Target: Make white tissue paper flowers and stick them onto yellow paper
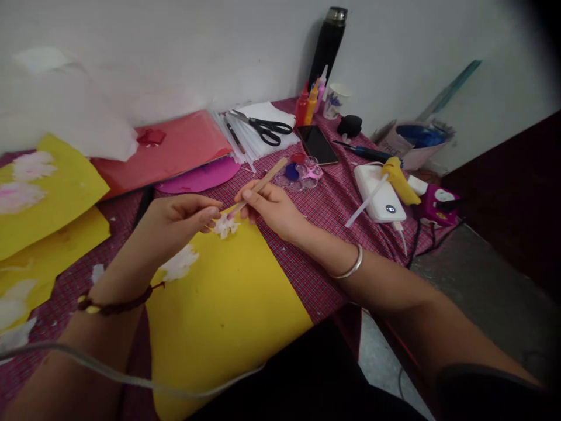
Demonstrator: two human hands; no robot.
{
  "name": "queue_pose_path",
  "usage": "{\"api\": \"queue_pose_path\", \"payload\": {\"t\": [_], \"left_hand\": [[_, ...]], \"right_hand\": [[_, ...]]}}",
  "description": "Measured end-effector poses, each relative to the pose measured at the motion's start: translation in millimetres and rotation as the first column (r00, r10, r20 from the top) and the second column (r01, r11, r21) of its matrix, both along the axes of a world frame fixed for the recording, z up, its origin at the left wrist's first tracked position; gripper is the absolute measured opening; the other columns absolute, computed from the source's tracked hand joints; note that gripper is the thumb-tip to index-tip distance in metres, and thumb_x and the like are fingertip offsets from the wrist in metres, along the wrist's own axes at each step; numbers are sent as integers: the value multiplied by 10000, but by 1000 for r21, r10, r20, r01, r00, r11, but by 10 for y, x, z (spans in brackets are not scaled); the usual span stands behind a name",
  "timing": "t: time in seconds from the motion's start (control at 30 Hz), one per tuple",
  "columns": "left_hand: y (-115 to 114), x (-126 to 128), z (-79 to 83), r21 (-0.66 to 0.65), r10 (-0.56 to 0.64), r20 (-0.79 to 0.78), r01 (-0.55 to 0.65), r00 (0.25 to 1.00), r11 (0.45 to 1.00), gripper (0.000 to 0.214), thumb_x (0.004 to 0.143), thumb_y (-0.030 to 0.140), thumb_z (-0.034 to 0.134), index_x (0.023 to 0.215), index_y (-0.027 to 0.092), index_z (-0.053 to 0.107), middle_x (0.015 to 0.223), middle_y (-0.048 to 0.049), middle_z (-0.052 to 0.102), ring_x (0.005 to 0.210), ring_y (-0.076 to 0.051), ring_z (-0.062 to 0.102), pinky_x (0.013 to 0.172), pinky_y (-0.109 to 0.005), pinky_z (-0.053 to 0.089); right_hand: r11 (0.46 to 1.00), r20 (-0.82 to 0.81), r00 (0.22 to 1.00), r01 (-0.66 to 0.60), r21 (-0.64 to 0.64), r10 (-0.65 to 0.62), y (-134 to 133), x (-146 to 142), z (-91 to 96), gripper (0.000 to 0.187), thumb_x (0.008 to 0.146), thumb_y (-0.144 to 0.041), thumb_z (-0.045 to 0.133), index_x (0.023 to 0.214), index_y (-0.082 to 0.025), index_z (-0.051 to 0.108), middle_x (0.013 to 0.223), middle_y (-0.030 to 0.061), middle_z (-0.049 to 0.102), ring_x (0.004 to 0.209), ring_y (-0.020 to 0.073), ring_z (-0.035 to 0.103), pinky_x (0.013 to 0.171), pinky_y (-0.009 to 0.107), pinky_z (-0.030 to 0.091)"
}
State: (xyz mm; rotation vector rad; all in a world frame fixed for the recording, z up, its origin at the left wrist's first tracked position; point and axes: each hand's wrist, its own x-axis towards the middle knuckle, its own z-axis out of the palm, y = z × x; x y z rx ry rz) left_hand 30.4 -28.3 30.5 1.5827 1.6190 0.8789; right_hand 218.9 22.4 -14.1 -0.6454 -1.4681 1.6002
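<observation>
My right hand (267,204) is closed around a flat wooden craft stick (272,174). The stick slants down to the left, its lower end at the pink-tinted middle of a small white paper flower (225,227). My left hand (186,219) has thumb and fingers pinched at that flower's left edge; the fingertips partly hide the contact. Under both hands is a yellow sheet (232,304), with a second white paper flower (179,263) on it beside my left wrist.
Left are yellow sheets (74,175) with pinkish-white flowers. Behind lie a red folder (175,146), scissors (265,126) and a paint palette (300,172). Right are a phone (318,145), paint bottles (312,105), a power bank (377,193) and a glue gun (401,181). A cable (109,371) crosses the foreground.
</observation>
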Motion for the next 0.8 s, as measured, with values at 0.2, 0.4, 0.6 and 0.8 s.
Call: {"api": "queue_pose_path", "payload": {"t": [0.2,0.4,0.6,0.8], "left_hand": [[100,-156,-145,45,113,7,-113,994,993,248,781,376,666,842,140,714,737,-21,694,644,-113,574,633,-242,461],[132,-177,-186,27,90,-243,-86,966,996,268,783,388,590,808,155,720,717,-7,699,654,-136,564,589,-237,388],[163,-165,-179,-18,-128,-359,130,925,991,355,819,397,455,863,158,712,825,-41,727,763,-182,608,683,-268,422],[180,-194,-192,-36,-175,-433,177,884,984,400,827,398,411,909,152,715,873,-56,733,772,-195,613,693,-281,414]], "right_hand": [[950,310,951,-110,291,16,-77,-11,-11,229,969,-343,448,846,-165,522,764,7,637,659,85,550,645,214,426],[844,544,835,-231,485,-84,-101,1,58,271,977,-326,392,872,-154,573,843,34,649,777,126,597,749,250,412],[806,655,739,-286,518,-158,-87,-23,80,243,981,-287,378,971,-148,576,884,44,661,810,139,608,755,250,407],[794,671,721,-301,528,-173,-99,-53,60,212,975,-253,403,1006,-139,579,932,55,660,850,146,603,773,259,404]]}}
